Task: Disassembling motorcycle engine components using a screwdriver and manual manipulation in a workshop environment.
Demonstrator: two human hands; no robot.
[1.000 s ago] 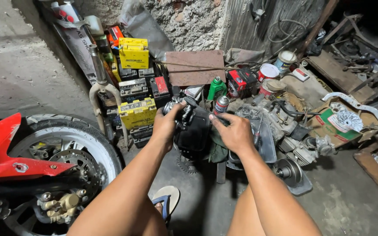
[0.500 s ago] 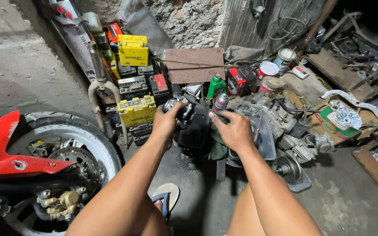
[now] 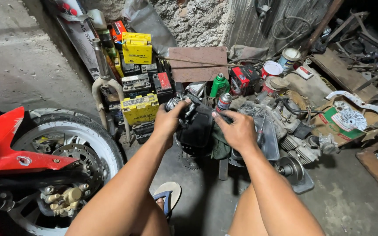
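Nearest, at the bottom, a bare foot in a blue-strapped sandal [image 3: 168,197] rests on the rough, stained concrete floor [image 3: 351,205], between the person's two knees. At the near left stands a motorcycle front wheel [image 3: 62,157] with a white rim, a brake disc and a gold caliper, partly covered by a red fender [image 3: 9,148]. Both forearms reach forward to the middle of the scene. The left hand [image 3: 169,120] is closed around a small grey metal part [image 3: 173,104] at the top left of a black engine piece [image 3: 197,129], fingers curled tight over it. The right hand [image 3: 237,129] lies just right of that black piece, fingers bent and pressed on its top edge; whether it truly grasps anything there cannot be told. The black piece sits in the middle of the floor clutter, with a green rag [image 3: 218,146] beneath it and a toothed sprocket [image 3: 188,161] below. To the right lies a grey engine block [image 3: 294,140] with a round pulley [image 3: 290,168]. Just beyond the hands stand a spray can [image 3: 223,102] and a green bottle [image 3: 219,85]. Farther left, yellow and black batteries [image 3: 140,109] are stacked beside a chrome fork [image 3: 103,83]. Farther right sit paint tins [image 3: 271,70] and a cardboard box [image 3: 342,124]. At the back rise a rough plastered wall [image 3: 197,22] and a corrugated metal sheet [image 3: 250,26].
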